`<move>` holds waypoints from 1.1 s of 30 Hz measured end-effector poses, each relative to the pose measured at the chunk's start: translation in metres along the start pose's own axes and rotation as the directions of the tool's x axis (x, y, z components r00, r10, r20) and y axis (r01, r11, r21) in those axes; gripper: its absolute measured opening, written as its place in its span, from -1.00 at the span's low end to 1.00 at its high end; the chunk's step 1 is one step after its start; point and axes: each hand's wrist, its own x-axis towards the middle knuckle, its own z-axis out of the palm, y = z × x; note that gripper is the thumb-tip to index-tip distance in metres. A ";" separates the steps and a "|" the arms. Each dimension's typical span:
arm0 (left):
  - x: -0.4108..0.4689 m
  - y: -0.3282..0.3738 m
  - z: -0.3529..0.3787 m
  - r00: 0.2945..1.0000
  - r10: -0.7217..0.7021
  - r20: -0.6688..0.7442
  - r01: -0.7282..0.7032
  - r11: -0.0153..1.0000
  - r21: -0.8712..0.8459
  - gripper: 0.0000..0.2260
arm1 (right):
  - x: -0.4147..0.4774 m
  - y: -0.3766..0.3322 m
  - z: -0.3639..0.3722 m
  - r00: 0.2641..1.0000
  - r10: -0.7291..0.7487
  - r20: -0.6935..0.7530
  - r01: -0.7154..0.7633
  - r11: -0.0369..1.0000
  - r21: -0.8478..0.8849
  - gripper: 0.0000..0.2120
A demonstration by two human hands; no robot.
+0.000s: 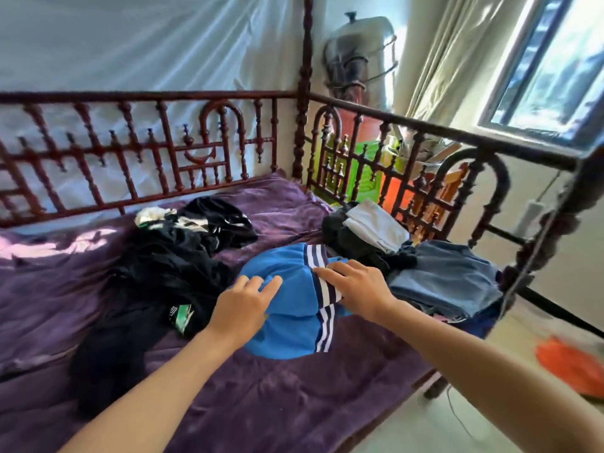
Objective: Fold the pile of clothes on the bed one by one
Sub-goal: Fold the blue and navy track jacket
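Bed (294,403) w/ purple blanket; dark unfolded pile (163,273) at 9 o'clock, folded stack (447,276) at 3; blue striped shorts (287,322) centre: light, soft, prob. slippery, so take by the corners; left hand (243,302) & right hand (353,286) lie open-fingered, pressing them.

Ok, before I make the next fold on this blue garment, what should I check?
1. Both hands on the blue garment: left hand and right hand rest on it, ok.
2. Fabric flat: bunched by the left fingers, not ok.
3. Striped edge lined up: cannot tell.
4. Black pile clear of it: lies against its left side, not ok.
5. Folded stack has room on top: ok.
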 end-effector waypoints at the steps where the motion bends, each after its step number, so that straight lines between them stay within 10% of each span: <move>1: 0.004 0.009 0.002 0.999 0.005 0.040 -0.005 1.000 -0.005 -0.33 | -0.007 0.008 0.003 0.996 0.033 0.084 -0.033 0.999 -0.007 -0.35; 7: 0.055 0.037 0.038 0.953 -0.092 0.287 0.089 0.996 0.024 -0.44 | -0.024 0.065 0.035 0.956 0.144 0.256 -0.153 0.988 0.015 -0.38; 20: 0.317 0.064 0.107 0.928 -0.307 0.211 0.259 0.939 0.226 -0.47 | 0.102 0.325 0.092 0.974 0.027 0.223 -0.050 0.994 0.099 -0.35; 29: 0.454 0.079 0.148 0.860 -0.447 -0.246 0.456 0.890 -0.021 -0.42 | 0.205 0.467 0.108 0.868 -0.295 -0.399 0.231 0.952 -0.201 -0.59; 33: 0.487 0.125 0.234 0.874 -0.437 0.215 0.465 0.879 -0.107 -0.38 | 0.158 0.525 0.182 0.955 -0.208 -0.210 0.185 0.975 -0.123 -0.53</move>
